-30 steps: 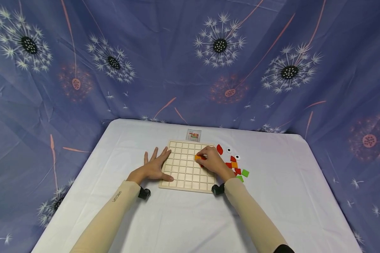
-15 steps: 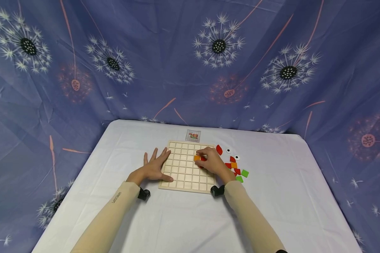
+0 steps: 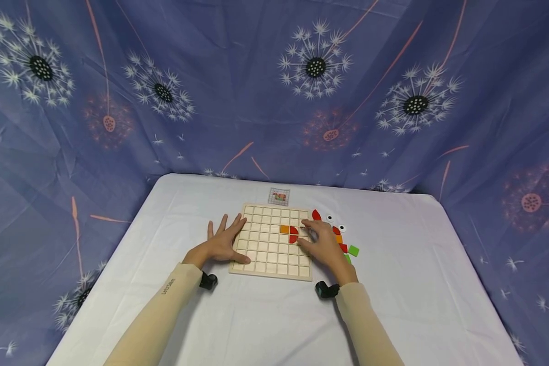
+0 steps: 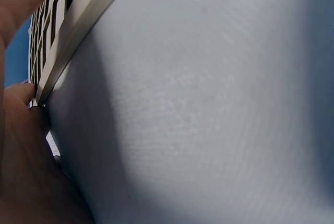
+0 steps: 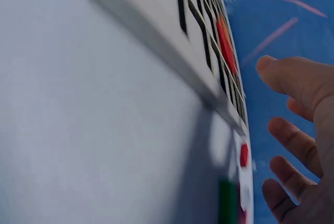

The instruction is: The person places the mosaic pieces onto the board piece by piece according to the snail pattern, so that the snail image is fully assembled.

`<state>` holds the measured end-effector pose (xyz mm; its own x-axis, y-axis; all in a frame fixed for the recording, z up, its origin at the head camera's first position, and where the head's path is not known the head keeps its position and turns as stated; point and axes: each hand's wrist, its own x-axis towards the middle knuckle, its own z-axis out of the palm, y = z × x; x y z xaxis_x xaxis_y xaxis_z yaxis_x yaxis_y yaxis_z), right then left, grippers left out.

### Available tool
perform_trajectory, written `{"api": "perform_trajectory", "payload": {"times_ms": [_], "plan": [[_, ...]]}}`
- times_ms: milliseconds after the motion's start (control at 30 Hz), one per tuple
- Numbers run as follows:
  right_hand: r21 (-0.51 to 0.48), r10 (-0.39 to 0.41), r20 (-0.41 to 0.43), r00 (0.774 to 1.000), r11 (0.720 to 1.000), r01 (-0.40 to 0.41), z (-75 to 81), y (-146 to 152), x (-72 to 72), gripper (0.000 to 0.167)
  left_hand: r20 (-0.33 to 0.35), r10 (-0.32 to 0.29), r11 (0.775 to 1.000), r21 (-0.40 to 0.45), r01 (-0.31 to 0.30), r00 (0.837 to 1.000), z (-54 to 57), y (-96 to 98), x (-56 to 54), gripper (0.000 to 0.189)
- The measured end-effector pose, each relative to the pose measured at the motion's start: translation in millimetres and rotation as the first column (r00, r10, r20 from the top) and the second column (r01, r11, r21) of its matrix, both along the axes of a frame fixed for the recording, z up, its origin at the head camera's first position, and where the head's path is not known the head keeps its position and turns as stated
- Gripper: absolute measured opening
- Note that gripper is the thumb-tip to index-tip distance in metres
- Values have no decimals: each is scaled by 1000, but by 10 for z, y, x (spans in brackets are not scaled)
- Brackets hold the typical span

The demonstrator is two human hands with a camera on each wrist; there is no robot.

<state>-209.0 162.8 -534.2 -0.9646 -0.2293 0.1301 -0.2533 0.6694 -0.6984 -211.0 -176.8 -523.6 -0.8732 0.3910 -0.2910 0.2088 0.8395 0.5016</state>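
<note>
A blue-violet curtain (image 3: 256, 101) printed with white and pinkish dandelions hangs beyond and beside a table (image 3: 265, 320) covered in white cloth. On it lies a square wooden grid board (image 3: 262, 249), taken here as the landmark.

Just beyond the board's far edge is a small picture card (image 3: 279, 196) with a grid and a coloured figure, too small to make out. On the board, right of its centre, sit an orange square tile (image 3: 284, 229) and, directly to its right, two red quarter-circle tiles (image 3: 294, 235), one nearer than the other, together forming a half disc with the curve facing right.

The left hand (image 3: 221, 245) rests at the board's left edge with fingers spread, the thumb lying over the near left part; its grip is slack and grasps nothing. The right hand (image 3: 326, 245) is over the board's right edge, thumb and index finger apart near the red tiles; its grip is released, with the fingers loosely bent.

Right of the board, partly hidden by that hand, are a red leaf-shaped piece (image 3: 316, 215), two white eye discs (image 3: 342, 228) with black centres, several red pieces (image 3: 336, 231), a second orange tile (image 3: 339, 239) and two green pieces (image 3: 354, 251). Both arms wear beige sleeves (image 3: 370, 320).
</note>
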Motion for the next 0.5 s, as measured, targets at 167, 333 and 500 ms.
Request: {"api": "perform_trajectory", "payload": {"times_ms": [167,333,500], "plan": [[28,-55,-72,996,998,57,52,282,69,56,-1,-6,1000,1,6,1000,15,-19,4,130],[36,-96,-67,993,994,99,76,539,94,57,-6,-8,1000,1,8,1000,19,-14,7,130],[29,-123,-39,992,992,124,33,726,87,55,-9,-7,1000,7,7,1000,12,3,3,130]]}}
